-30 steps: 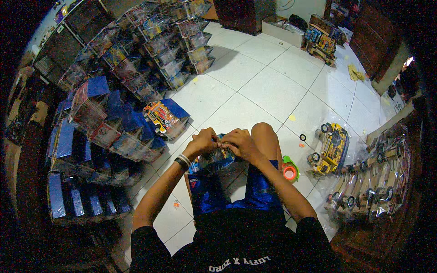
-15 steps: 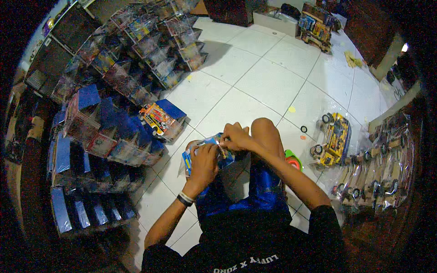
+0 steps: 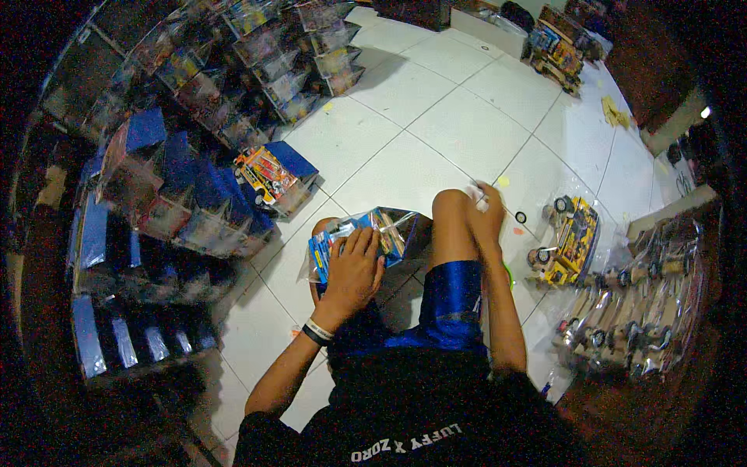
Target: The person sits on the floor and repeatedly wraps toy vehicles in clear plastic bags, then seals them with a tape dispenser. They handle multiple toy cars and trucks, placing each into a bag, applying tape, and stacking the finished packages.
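My left hand (image 3: 354, 268) lies over a blue toy truck (image 3: 320, 251) in clear plastic wrap, fingers bent across its top, and holds it at my left knee. Pale wooden parts of the truck show past the fingertips. My right hand (image 3: 485, 218) is apart from it, just beyond the right side of my right knee. Motion smears its fingertips; they look drawn together around a small whitish bit (image 3: 476, 198) that I cannot make out.
An orange toy truck (image 3: 266, 174) in a clear-windowed box stands ahead left, beside stacked boxed toys (image 3: 167, 198). At right lie a wrapped yellow toy truck (image 3: 572, 243), more wrapped wooden trucks (image 3: 634, 315) and a loose black wheel (image 3: 520, 217). Another truck (image 3: 555, 50) stands far right.
My right hand has left the wrapped truck and moved right, past my right knee. The left hand stays on the truck, whose far side now shows more.
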Demonstrator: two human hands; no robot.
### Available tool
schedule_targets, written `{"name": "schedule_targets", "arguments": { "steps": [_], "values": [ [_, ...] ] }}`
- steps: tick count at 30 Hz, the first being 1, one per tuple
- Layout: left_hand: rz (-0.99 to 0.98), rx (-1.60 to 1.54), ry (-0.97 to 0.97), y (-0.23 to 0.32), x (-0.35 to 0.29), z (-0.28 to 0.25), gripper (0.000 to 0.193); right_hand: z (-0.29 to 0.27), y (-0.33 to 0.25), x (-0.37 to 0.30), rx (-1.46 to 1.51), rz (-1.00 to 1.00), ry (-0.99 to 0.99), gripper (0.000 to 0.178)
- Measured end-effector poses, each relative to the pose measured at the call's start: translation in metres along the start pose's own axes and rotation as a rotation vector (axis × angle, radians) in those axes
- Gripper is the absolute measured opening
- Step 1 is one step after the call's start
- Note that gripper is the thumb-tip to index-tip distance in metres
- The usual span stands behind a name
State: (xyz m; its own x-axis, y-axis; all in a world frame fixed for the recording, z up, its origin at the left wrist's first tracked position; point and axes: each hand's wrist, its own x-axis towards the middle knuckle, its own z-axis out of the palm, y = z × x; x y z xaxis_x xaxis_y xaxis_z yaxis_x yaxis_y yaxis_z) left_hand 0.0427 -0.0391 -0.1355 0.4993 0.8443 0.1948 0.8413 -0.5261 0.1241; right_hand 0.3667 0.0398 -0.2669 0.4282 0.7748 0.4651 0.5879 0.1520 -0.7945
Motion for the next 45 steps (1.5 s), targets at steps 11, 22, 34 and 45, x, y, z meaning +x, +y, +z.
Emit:
{"name": "schedule_targets", "arguments": {
  "steps": [11, 22, 34, 45],
  "values": [
    [0.021, -0.054, 0.075, 0.0, 0.001, -0.007, 0.055, -0.102, 0.223, -0.109, -0.395, 0.755, -0.801, 0.035],
    [-0.055, -0.099, 0.077, -0.006, 0.0, 0.006, 0.055, -0.077, 0.323, -0.081, -0.97, 0.399, -0.399, 0.065],
    [-0.127, -0.138, 0.13, -0.032, -0.003, 0.01, 0.058, 0.113, -0.118, 0.164, -0.194, -0.125, -0.673, 0.034],
    [-0.209, -0.202, 0.14, -0.027, -0.001, 0.011, 0.056, 0.215, -0.217, 0.102, -0.672, -0.221, -1.046, 0.035]
  ]
}}
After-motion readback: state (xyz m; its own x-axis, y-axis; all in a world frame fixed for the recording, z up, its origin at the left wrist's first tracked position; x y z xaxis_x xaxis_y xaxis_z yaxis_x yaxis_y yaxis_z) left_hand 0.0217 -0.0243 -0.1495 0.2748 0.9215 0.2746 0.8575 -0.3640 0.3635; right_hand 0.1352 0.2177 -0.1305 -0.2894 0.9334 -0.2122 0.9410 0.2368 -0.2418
